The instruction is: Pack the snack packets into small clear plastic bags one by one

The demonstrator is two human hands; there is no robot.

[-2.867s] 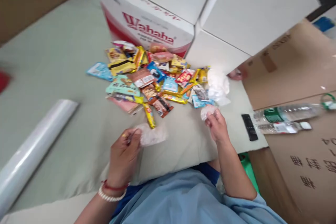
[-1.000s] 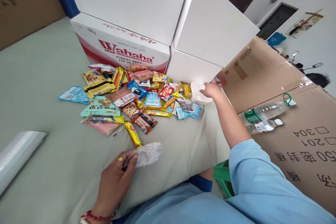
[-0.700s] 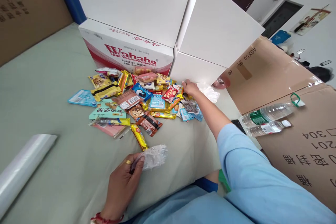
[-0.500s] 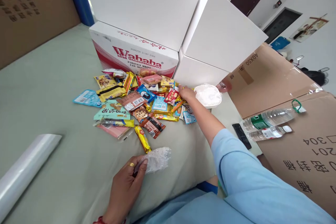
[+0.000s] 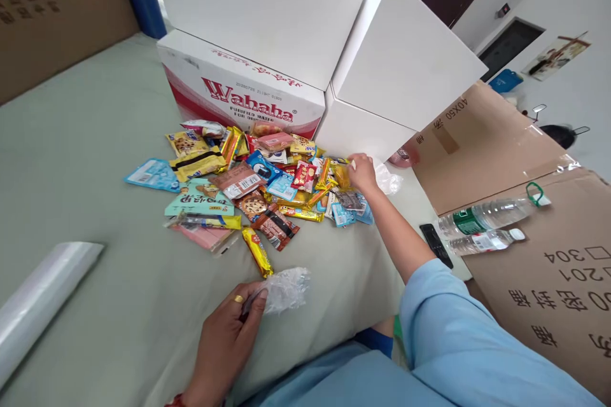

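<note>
My left hand (image 5: 231, 327) is closed on a crumpled clear plastic bag (image 5: 287, 289), pinched between thumb and fingers near the table's front edge. A yellow-wrapped snack bar (image 5: 258, 252) lies just beyond the bag. My right hand (image 5: 363, 173) reaches to the right end of a pile of wrapped snacks (image 5: 281, 187). Its fingers are curled, with a small white bit showing at the tips; what they grip is hidden. Clear crumpled plastic (image 5: 389, 178) lies just right of that hand. Below it are a dark packet (image 5: 349, 200) and blue-and-white packets (image 5: 344, 214).
A Wahaha water carton (image 5: 238, 98) and white boxes (image 5: 405, 51) stand behind the pile. Rolled plastic film (image 5: 48, 299) lies at the left. On the right are a black phone (image 5: 436, 245), two water bottles (image 5: 494, 213) and a large cardboard box (image 5: 539, 267).
My right hand has moved right and a little back toward me. The white dish beside it no longer shows, and more packets are visible at the pile's right end. The left hand has stayed put.
</note>
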